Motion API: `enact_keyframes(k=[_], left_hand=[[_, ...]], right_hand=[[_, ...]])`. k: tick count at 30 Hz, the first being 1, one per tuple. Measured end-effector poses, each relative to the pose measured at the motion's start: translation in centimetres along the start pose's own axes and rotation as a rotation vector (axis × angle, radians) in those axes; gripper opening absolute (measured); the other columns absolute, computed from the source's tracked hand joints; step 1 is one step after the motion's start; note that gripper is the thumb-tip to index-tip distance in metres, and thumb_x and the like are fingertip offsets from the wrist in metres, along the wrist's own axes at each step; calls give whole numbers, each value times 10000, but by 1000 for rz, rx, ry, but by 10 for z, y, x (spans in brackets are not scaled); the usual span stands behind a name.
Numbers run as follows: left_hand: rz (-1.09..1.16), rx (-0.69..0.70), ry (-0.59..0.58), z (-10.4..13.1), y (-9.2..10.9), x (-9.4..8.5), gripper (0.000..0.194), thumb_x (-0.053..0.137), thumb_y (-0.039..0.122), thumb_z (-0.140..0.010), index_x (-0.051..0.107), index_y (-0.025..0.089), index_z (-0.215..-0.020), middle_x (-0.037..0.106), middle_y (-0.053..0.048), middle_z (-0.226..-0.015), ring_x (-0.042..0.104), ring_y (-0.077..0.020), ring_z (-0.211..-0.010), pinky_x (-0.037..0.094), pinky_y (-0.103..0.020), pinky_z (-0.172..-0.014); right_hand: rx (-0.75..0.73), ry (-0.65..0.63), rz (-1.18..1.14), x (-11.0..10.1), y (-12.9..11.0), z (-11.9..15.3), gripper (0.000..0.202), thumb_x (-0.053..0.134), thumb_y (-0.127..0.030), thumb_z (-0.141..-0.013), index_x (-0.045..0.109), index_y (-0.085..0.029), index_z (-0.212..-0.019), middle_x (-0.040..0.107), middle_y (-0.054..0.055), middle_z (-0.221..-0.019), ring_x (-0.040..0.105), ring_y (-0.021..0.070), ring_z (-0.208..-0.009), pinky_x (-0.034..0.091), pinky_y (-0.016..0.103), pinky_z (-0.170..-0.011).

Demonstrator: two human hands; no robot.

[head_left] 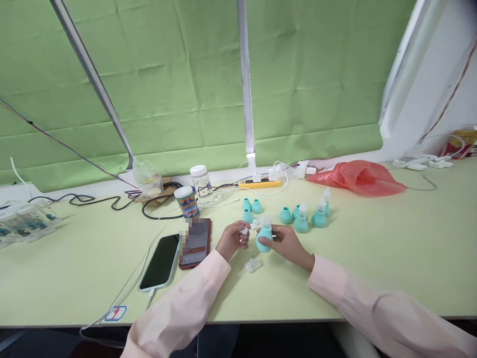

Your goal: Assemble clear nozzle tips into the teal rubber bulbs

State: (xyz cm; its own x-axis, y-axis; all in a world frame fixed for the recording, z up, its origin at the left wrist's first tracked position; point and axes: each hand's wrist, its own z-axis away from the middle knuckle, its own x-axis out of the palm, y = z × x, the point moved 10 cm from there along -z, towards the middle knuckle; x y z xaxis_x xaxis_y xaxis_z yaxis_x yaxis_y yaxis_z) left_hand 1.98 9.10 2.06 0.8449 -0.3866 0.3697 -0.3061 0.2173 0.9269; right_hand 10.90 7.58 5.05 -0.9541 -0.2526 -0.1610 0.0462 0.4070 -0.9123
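Note:
My right hand (285,243) grips a teal squeeze bulb (264,240) with a translucent piece at its top. Just left of it, my left hand (234,239) pinches a small whitish translucent piece (244,230); its exact kind is too small to tell. On the table below the hands lies a clear plastic part (254,265). Open-mouthed teal bulbs (247,215) stand behind my left hand, close to small white pieces (255,223). To the right are several more bulbs, some bare (285,215) and some topped with translucent pieces (300,222).
Two phones, one pale-cased (160,262) and one red-cased (196,243), lie left of my hands. Behind them stand a printed can (187,203) and a clear jar (201,185). A yellow power strip (260,184), cables and a red plastic bag (359,178) line the back.

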Motion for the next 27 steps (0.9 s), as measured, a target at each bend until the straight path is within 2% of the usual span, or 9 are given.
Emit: enact_keyframes(k=[3, 6, 8, 11, 13, 15, 17, 21, 27], left_hand=[[-88, 27, 43, 0, 3, -2, 140, 462, 238, -603, 460, 148, -710, 359, 41, -480, 330, -53, -396, 254, -170, -382], [-284, 64, 74, 1, 4, -3, 196, 483, 269, -625, 474, 152, -783, 413, 22, -549, 373, -65, -435, 304, -190, -415], [-508, 127, 113, 2, 7, -4, 225, 492, 278, -631, 485, 160, -822, 454, 1, -621, 402, -78, -470, 333, -214, -454], [-931, 335, 195, 7, 18, 0, 243, 491, 235, -638, 500, 194, -877, 500, -24, -730, 445, -128, -608, 349, -259, -577], [-1158, 448, 180, 11, 19, 10, 256, 473, 198, -652, 506, 213, -905, 525, -40, -789, 439, -175, -745, 329, -285, -657], [-1288, 475, 113, 11, 13, 17, 242, 455, 177, -662, 519, 213, -893, 541, -59, -814, 413, -207, -817, 313, -300, -680], [-1358, 462, 63, 9, 6, 20, 222, 448, 172, -667, 530, 206, -870, 549, -74, -807, 404, -224, -824, 310, -307, -670], [-1413, 442, 49, 6, 2, 18, 212, 449, 165, -664, 531, 205, -856, 547, -81, -808, 402, -236, -828, 309, -318, -670], [-1413, 399, 44, 4, 0, 16, 219, 453, 139, -655, 527, 213, -847, 540, -63, -794, 413, -219, -818, 310, -320, -701]], right_hand=[[-16, -15, 23, 1, -2, 0, 292, 570, -352, -612, 580, -134, -807, 600, 46, -754, 559, 176, -682, 480, 279, -590], [-50, 3, 92, -2, -6, -3, 292, 522, -358, -657, 562, -143, -851, 596, 52, -812, 553, 176, -728, 472, 268, -582], [-98, 67, 198, -11, -9, -5, 273, 496, -349, -680, 554, -147, -855, 587, 57, -830, 545, 173, -741, 463, 265, -573], [-200, 185, 414, -25, -11, -8, 238, 506, -309, -673, 553, -148, -842, 573, 64, -836, 531, 175, -752, 446, 278, -588], [-244, 221, 522, -30, -6, -10, 236, 504, -278, -673, 548, -151, -866, 571, 66, -851, 526, 179, -777, 433, 306, -648], [-244, 236, 596, -34, 2, -13, 256, 490, -263, -681, 537, -151, -907, 573, 70, -880, 523, 188, -815, 409, 338, -717], [-215, 250, 643, -39, 11, -15, 295, 480, -263, -686, 517, -150, -956, 569, 77, -928, 512, 200, -865, 386, 361, -762], [-160, 258, 670, -45, 23, -19, 354, 470, -275, -690, 480, -157, -1024, 554, 78, -989, 493, 210, -926, 373, 376, -788], [-125, 252, 648, -50, 34, -23, 392, 450, -283, -711, 417, -155, -1080, 572, 80, -937, 520, 189, -881, 385, 359, -762]])
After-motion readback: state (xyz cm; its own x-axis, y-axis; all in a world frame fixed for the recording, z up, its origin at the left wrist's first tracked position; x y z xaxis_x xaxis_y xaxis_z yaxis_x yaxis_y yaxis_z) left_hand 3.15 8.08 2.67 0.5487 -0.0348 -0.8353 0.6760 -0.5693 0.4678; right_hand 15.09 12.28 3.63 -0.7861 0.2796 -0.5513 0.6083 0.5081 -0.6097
